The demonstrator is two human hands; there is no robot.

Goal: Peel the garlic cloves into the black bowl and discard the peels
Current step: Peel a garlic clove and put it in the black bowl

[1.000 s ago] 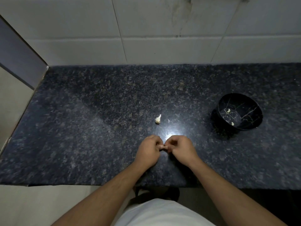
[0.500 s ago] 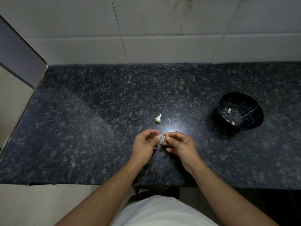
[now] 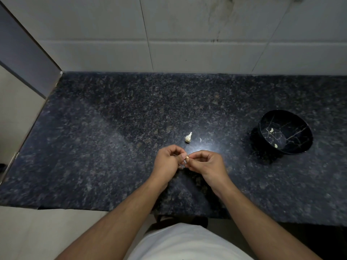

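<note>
You're pinching a garlic clove (image 3: 187, 157) between your left hand (image 3: 167, 162) and right hand (image 3: 206, 163), fingers curled on it, above the counter (image 3: 93, 156). The black bowl (image 3: 286, 131) is sitting well off to the right, nearer your right hand.

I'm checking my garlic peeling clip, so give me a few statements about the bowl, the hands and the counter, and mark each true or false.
1. The black bowl stands to the right of the hands. True.
2. The bowl is empty. False: a few pale peeled cloves lie in it.
3. The left hand and right hand meet on a small garlic clove. True.
4. The garlic piece on the counter sits left of both hands. False: it lies just beyond them, toward the wall.
</note>
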